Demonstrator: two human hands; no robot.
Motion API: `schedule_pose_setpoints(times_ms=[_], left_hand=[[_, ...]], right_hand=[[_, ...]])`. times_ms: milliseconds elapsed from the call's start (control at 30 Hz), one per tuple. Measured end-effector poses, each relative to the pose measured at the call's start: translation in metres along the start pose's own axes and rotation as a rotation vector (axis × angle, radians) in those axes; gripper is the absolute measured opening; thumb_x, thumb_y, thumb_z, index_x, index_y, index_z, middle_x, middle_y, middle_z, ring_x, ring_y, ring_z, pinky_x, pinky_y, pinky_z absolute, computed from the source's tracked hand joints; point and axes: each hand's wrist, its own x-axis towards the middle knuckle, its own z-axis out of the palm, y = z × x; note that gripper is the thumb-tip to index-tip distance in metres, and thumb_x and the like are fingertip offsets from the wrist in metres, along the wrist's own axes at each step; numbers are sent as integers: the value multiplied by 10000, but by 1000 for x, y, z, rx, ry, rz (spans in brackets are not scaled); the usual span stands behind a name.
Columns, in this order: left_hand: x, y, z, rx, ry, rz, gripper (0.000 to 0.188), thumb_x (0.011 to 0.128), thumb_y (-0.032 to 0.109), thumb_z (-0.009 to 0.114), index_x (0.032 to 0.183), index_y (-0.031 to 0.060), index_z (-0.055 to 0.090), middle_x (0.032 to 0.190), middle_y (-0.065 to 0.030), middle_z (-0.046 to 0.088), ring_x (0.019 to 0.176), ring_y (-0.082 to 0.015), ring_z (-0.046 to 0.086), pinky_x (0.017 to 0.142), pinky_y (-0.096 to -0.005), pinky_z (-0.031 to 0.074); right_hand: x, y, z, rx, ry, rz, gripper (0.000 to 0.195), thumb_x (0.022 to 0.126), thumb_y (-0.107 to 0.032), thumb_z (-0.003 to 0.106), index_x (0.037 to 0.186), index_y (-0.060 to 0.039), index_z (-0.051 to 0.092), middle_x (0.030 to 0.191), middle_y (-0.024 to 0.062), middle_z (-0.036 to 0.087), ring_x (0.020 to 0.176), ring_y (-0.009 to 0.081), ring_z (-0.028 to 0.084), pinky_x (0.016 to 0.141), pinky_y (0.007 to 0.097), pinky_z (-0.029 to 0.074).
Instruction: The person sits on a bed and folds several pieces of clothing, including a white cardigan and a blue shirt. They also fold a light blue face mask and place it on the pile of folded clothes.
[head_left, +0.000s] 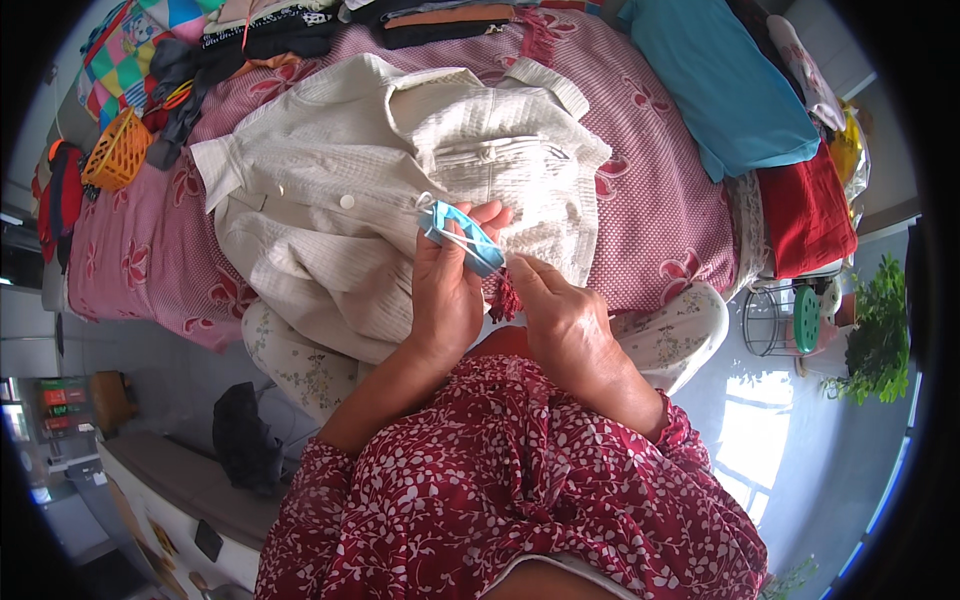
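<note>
A folded blue face mask (466, 238) with white ear loops is in my left hand (448, 289), held between thumb and fingers with the palm turned up. My right hand (564, 319) is at the mask's lower right end, its thumb and forefinger pinched on a loop there. Beneath and beyond both hands, a cream textured jacket (322, 161) with light buttons lies spread on a pink patterned bedspread (660, 225). A dark red tassel (505, 300) hangs just below the mask, between my wrists.
An orange plastic basket (118, 150) and a colourful patchwork cloth (131, 71) are at the far left. Folded clothes (270, 34) line the far side. A blue cloth-covered bundle (727, 86) and red folded fabric (806, 214) lie right. A wire rack and a green plant (877, 330) stand beyond.
</note>
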Motion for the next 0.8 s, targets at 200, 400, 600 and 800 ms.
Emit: schedule_pose_setpoints(times_ms=[200, 400, 600, 800], left_hand=[[-1, -6, 0, -45, -87, 19, 345, 992, 271, 447, 1265, 61, 417, 1334, -184, 483, 1244, -312, 472, 1052, -429, 388], [-6, -7, 3, -210, -89, -114, 314, 989, 286, 451, 1234, 90, 456, 1351, -171, 479, 1291, -302, 418, 1081, -434, 344], [-8, -6, 5, -319, -93, -179, 264, 993, 293, 445, 1187, 119, 489, 1342, -160, 494, 1300, -287, 408, 1094, -415, 314], [-11, -1, 2, -243, -73, -222, 314, 989, 345, 444, 1213, 142, 526, 1365, -132, 483, 1321, -245, 383, 1081, -389, 315]], right_hand=[[0, 0, 14, 108, 121, 93, 540, 773, -30, 704, 1259, 38, 481, 1181, 252, 580, 766, 317, 689, 610, 334, 575], [3, 5, 29, 175, 281, 42, 505, 757, -24, 717, 1211, 43, 506, 1139, 237, 596, 813, 274, 680, 609, 318, 566], [2, 14, 33, 0, 432, -191, 491, 731, -49, 748, 1165, 35, 532, 999, 180, 597, 781, 285, 626, 618, 325, 532], [3, 7, 27, 241, 428, 9, 432, 752, -122, 761, 1106, 23, 559, 995, 143, 589, 786, 251, 610, 646, 308, 520]])
